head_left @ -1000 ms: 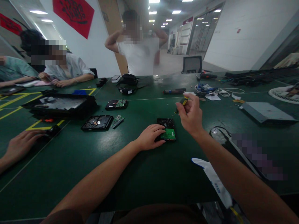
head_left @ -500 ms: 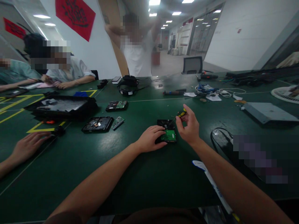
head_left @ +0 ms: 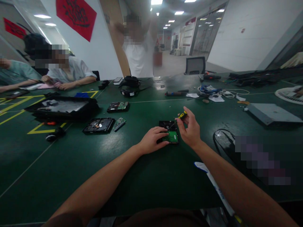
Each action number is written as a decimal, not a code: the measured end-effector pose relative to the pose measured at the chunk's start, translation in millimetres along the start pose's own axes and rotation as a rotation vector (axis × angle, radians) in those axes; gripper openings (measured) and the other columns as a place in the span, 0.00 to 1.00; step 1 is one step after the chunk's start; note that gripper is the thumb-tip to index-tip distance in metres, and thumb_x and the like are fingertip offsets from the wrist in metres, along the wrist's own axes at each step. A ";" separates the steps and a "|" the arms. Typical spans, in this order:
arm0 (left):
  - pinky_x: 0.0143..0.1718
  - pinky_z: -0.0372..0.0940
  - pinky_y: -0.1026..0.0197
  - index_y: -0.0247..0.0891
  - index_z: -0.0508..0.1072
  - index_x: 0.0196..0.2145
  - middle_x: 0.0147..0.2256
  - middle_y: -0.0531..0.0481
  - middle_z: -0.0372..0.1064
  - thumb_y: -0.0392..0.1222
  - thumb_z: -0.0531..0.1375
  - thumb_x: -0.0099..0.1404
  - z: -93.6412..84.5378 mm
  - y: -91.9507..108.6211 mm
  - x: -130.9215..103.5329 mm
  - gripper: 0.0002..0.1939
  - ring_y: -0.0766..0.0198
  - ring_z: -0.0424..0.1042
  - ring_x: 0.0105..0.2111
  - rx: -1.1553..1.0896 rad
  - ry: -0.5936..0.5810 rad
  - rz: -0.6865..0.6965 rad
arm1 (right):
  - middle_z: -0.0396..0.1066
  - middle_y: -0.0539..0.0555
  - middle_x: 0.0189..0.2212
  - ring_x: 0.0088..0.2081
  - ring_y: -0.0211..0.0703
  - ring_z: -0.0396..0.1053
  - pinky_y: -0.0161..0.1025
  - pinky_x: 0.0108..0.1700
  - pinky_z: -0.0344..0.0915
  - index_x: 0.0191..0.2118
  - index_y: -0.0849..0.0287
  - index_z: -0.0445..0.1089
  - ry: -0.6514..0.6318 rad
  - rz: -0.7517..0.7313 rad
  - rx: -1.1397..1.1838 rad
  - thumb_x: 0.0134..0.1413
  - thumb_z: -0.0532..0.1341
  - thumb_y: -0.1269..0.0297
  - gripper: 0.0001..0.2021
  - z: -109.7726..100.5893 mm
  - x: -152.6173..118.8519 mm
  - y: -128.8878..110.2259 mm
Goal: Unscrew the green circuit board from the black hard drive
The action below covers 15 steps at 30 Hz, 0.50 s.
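A black hard drive with a green circuit board (head_left: 173, 136) lies on the dark green table (head_left: 142, 176), in front of me. My left hand (head_left: 154, 140) rests on its left side, with fingers spread over the board and the thumb along the near edge. My right hand (head_left: 189, 127) is closed on a yellow and black screwdriver (head_left: 182, 115), held at a slant just right of the drive. The screwdriver's shaft points down and left to the drive's surface; whether the tip touches a screw is too small to tell.
Left of my hands lie an opened drive (head_left: 98, 125), another drive (head_left: 118, 106) and a loose circuit board (head_left: 119, 124). A black tray (head_left: 63, 107) sits farther left, a metal case (head_left: 273, 114) at right. Cables (head_left: 210, 90) lie beyond. People are across the table.
My right hand and the screwdriver have shifted slightly left and the handle has turned. Another person's hand at the left has gone from view, uncovering a small black object. My left hand has barely moved.
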<state>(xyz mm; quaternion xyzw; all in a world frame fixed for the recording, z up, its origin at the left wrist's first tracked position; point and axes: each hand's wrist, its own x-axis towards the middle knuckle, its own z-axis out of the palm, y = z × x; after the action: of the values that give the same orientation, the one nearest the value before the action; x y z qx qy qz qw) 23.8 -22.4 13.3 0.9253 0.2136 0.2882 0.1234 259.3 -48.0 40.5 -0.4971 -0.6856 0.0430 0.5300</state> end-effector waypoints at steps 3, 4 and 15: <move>0.60 0.67 0.39 0.41 0.74 0.57 0.57 0.40 0.72 0.53 0.63 0.71 0.4 -0.9 0.0 0.21 0.48 0.71 0.59 -0.006 -0.013 -0.003 | 0.72 0.61 0.59 0.47 0.50 0.78 0.50 0.53 0.76 0.72 0.50 0.53 0.017 -0.023 -0.048 0.69 0.59 0.58 0.30 -0.4 -1.5 0.0; 0.60 0.68 0.39 0.41 0.74 0.57 0.57 0.40 0.72 0.53 0.63 0.71 0.7 -1.4 -0.2 0.22 0.48 0.71 0.59 -0.004 -0.013 -0.003 | 0.72 0.60 0.59 0.45 0.49 0.78 0.50 0.51 0.77 0.71 0.50 0.54 0.038 -0.037 -0.064 0.68 0.60 0.57 0.30 -0.2 -1.8 0.0; 0.60 0.66 0.39 0.40 0.73 0.59 0.58 0.38 0.71 0.52 0.63 0.71 0.9 -4.1 -2.1 0.23 0.47 0.70 0.59 0.004 -0.013 0.038 | 0.70 0.59 0.61 0.46 0.50 0.78 0.49 0.49 0.78 0.72 0.47 0.56 0.079 -0.176 -0.050 0.66 0.63 0.61 0.31 3.5 -4.0 3.4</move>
<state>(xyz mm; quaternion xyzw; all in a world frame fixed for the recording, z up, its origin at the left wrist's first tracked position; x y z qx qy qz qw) 21.4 -19.9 10.1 0.9313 0.1956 0.2839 0.1177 258.5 -47.6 34.2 -0.4494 -0.7062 -0.0404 0.5456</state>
